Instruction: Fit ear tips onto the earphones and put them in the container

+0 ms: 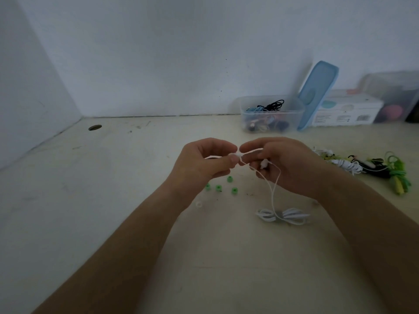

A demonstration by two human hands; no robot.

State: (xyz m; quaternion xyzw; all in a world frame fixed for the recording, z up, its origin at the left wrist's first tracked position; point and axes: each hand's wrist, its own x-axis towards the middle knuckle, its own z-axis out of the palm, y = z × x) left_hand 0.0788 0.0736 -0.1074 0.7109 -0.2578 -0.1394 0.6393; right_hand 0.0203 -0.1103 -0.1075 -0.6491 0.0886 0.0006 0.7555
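Observation:
Both hands are raised over the middle of the table. My left hand point(204, 159) pinches a small white ear tip point(235, 154) between thumb and forefinger. My right hand point(283, 162) pinches a white earbud against that tip and holds the second white earbud point(264, 164) under its fingers. The white earphone cable point(283, 215) hangs down from my right hand to a tied bundle on the table. Several green ear tips point(218, 188) and one clear ear tip point(198, 203) lie below my left hand. The clear container point(272, 114), holding earphones, stands at the back.
A blue lid point(317, 94) leans against the container's right side. A white box point(347, 112) and a clear bin point(394, 98) stand at the back right. A pile of green, white and black earphones point(374, 168) lies right of my right hand. A round hole point(95, 127) is at the back left.

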